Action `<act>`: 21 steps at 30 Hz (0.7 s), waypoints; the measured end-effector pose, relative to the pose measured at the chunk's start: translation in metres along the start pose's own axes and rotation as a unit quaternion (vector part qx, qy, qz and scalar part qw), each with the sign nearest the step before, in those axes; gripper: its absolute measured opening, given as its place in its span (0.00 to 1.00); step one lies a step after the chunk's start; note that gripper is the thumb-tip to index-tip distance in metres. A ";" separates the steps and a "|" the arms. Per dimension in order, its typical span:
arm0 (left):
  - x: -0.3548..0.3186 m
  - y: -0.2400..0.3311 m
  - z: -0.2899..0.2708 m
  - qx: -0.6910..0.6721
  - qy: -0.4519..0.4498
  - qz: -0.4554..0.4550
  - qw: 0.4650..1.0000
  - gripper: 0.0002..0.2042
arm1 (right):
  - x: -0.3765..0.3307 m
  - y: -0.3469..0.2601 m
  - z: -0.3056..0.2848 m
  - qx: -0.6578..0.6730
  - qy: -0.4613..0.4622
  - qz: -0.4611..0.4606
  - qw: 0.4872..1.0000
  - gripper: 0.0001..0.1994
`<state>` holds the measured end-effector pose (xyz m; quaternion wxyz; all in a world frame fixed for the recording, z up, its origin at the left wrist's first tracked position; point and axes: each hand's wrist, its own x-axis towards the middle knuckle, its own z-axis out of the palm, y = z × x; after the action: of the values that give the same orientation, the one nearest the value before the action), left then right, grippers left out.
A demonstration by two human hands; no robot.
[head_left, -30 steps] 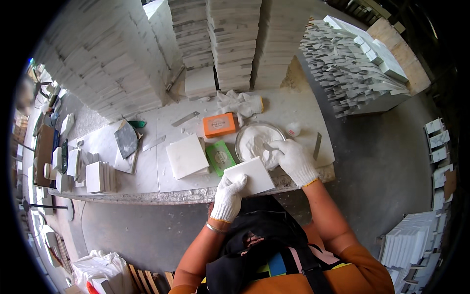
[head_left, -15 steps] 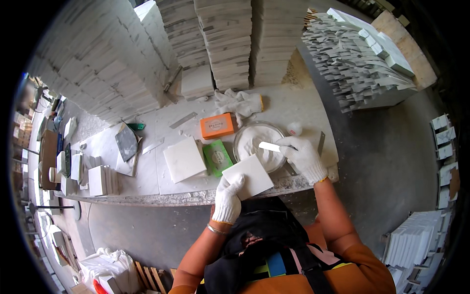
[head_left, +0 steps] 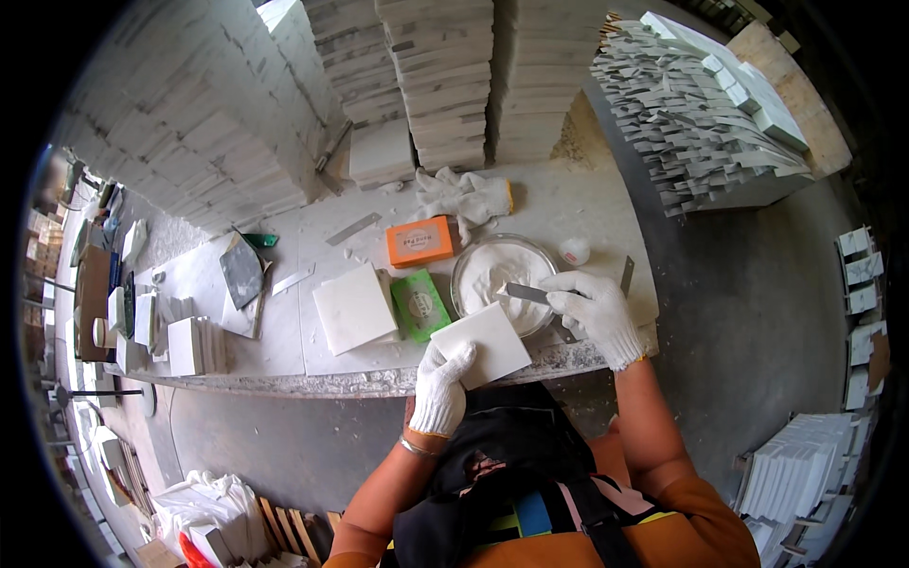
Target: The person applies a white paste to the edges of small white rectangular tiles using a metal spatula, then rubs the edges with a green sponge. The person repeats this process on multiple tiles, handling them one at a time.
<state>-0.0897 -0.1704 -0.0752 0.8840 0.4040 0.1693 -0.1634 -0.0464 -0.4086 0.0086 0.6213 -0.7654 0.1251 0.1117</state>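
Note:
My left hand [head_left: 442, 388], in a white knitted glove, grips a square white stone tile [head_left: 483, 346] by its left edge, thumb on top. The tile is tilted at the table's front edge. In my right hand [head_left: 600, 320], also gloved, is a flat metal scraper blade [head_left: 526, 293] with a little white paste at its tip. The blade lies over a round clear bowl [head_left: 455, 272] of white paste [head_left: 488, 275]. Left of the bowl are a green box [head_left: 420, 305], an orange box [head_left: 419, 241] and white tiles [head_left: 354, 309] lying one on another.
A spare pair of gloves [head_left: 466, 197] lies behind the bowl, beside a small white round container [head_left: 574, 251]. Loose metal strips [head_left: 353, 229] rest on the table [head_left: 284, 327]. Tall stacks of stone tiles [head_left: 437, 85] rise behind. Upright tiles [head_left: 194, 347] stand at the left.
My right hand has turned the scraper, so its dark metal face shows where it looked white before. The tile in my left hand has barely moved.

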 end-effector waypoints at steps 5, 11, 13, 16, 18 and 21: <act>0.001 -0.002 -0.002 -0.003 -0.005 0.001 1.000 0.21 | -0.012 -0.003 -0.002 -0.014 -0.005 -0.020 1.000 0.14; 0.001 -0.002 -0.003 0.003 -0.003 0.003 1.000 0.21 | -0.016 0.000 0.000 -0.045 -0.003 -0.084 0.995 0.12; 0.001 -0.002 -0.003 0.004 -0.002 0.001 1.000 0.21 | -0.016 0.002 0.000 -0.062 -0.001 -0.106 0.992 0.10; 0.000 0.000 -0.001 0.006 -0.002 -0.001 1.000 0.21 | -0.018 0.003 0.001 -0.109 0.018 -0.170 0.979 0.09; -0.001 0.002 0.001 0.004 -0.007 -0.001 1.000 0.21 | -0.018 0.003 0.003 -0.141 0.033 -0.216 0.965 0.08; 0.000 0.000 0.000 0.006 -0.001 0.001 1.000 0.20 | -0.015 0.005 0.003 -0.174 0.050 -0.264 0.947 0.07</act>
<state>-0.0899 -0.1704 -0.0752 0.8820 0.4093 0.1666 -0.1639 -0.0627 -0.4053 0.0085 0.4783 -0.8720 -0.0719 -0.0746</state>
